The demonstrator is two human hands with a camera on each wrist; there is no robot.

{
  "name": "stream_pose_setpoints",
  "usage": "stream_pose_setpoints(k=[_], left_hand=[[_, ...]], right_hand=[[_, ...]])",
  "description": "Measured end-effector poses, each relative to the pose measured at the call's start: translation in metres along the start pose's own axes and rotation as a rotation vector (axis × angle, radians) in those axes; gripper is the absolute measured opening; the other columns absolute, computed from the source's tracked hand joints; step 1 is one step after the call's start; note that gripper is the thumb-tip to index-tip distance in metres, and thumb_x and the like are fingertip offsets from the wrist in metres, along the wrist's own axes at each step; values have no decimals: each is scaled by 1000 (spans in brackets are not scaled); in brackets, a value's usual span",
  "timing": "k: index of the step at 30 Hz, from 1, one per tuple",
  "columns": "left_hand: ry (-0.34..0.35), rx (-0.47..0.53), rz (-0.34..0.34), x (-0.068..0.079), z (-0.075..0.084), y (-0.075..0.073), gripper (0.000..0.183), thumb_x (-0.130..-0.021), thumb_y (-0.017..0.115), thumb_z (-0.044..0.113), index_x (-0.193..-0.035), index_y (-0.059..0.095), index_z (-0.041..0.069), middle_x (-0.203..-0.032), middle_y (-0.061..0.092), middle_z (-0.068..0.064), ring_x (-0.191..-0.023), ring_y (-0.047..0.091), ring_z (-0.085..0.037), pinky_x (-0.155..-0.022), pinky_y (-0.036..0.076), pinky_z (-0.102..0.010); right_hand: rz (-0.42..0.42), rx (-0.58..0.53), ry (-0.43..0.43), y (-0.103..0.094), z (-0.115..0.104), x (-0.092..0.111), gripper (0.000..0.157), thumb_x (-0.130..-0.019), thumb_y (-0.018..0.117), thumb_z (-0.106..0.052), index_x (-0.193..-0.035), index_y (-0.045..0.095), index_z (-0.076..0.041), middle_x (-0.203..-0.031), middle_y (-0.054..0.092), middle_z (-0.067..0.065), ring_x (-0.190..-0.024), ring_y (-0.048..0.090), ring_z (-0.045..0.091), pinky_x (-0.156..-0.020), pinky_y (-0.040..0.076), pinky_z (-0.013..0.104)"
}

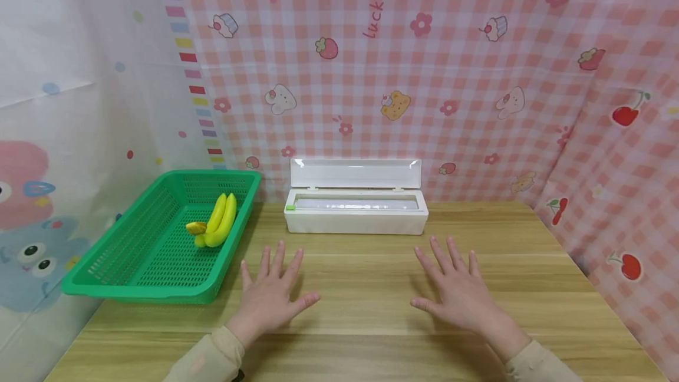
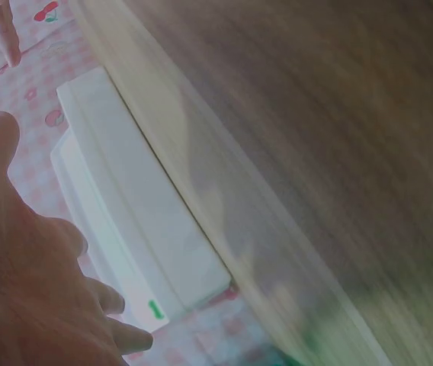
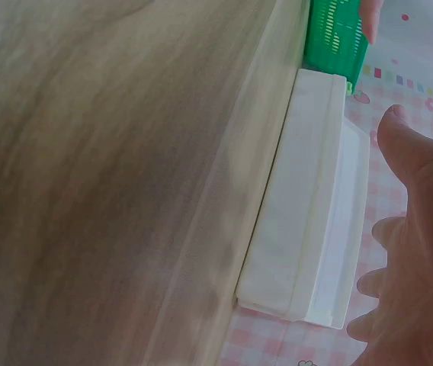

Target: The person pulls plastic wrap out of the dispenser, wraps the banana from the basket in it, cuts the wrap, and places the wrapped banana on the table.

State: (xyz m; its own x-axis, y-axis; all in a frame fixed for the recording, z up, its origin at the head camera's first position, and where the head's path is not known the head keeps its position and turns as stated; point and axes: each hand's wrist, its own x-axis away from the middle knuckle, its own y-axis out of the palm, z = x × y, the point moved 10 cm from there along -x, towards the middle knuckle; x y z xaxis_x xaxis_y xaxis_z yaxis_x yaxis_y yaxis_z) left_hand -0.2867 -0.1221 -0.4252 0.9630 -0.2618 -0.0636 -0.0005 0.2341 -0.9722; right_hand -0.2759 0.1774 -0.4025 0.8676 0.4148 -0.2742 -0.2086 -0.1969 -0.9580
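Both hands are spread over the wooden table, palms down and holding nothing. The left hand has its fingers fanned out between the green basket and the white box. On the other side, the right hand is spread the same way, its fingertips just in front of the box's right end. A long white box stands at the back middle, its lid raised on hinges. Inside it lies a pale roll, and a small green tab sits at its left end.
At the left stands a green plastic basket with slotted sides. A bunch of yellow bananas lies in it, toward its right wall. A pink checked cloth hangs behind the wooden table, and a white printed cloth hangs at the left.
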Motion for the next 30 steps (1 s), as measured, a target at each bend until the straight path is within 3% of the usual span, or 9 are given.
stream_pose_setpoints(k=[16,21,26,30], left_hand=[[24,-13,37,-2,4,0,90,-90,49,71,-158,26,17,-161,3,-18,-147,-1,-44,-107,-10,-75],[38,-9,79,-2,6,-4,90,-89,53,70,-157,28,16,-162,7,-19,-147,4,-45,-108,-6,-75],[50,-6,114,-2,8,-7,91,-88,54,69,-157,29,15,-162,8,-19,-147,4,-45,-109,-3,-73],[57,-17,136,-3,8,-7,92,-88,55,69,-156,30,15,-162,10,-19,-147,7,-44,-110,-1,-73]], right_hand=[[-4,-23,12,0,2,1,91,-84,69,-58,-154,35,-12,-160,20,23,-146,8,48,-107,6,77],[-2,-29,18,0,2,0,92,-83,71,-57,-154,34,-12,-160,20,22,-146,8,48,-109,5,75],[30,-42,20,-3,2,-2,89,-83,73,-54,-153,37,-12,-158,24,22,-145,13,47,-110,5,74],[75,-33,12,-4,2,-5,87,-82,74,-53,-150,42,-11,-155,33,21,-142,23,47,-110,13,72]])
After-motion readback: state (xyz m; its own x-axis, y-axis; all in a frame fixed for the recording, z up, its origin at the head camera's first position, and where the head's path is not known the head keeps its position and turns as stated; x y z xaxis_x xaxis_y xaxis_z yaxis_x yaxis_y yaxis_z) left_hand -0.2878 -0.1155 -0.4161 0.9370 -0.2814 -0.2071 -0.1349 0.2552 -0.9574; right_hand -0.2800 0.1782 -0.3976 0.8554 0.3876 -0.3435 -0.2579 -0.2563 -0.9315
